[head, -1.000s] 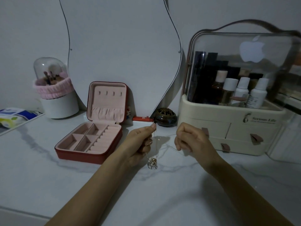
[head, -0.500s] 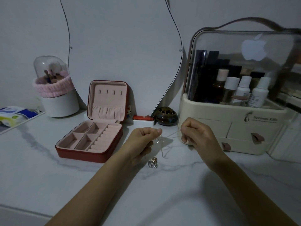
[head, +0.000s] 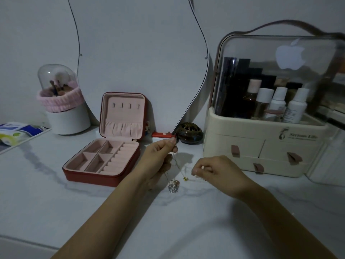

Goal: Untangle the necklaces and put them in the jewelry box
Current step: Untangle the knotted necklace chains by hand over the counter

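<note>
A red jewelry box (head: 104,174) with pink lining stands open on the marble table; its compartments hold nothing. Just right of it my left hand (head: 158,157) is raised and pinches thin necklace chains (head: 176,163) that hang down to a silver pendant (head: 173,188) and a small pink bead near the tabletop. My right hand (head: 214,171) is lower, close to the table, and pinches a fine chain with a small gold bead (head: 185,178). The chains between the two hands are thin and hard to trace.
A cream cosmetics organizer (head: 261,146) with a clear lid and drawers stands at the right. A dark round pot (head: 189,133) and a red lighter (head: 162,135) sit by the mirror (head: 140,53). A brush holder (head: 63,109) stands far left.
My right hand has dropped from beside the organizer down toward the table, drawing a chain with a gold bead out to the right. My left hand has lifted slightly.
</note>
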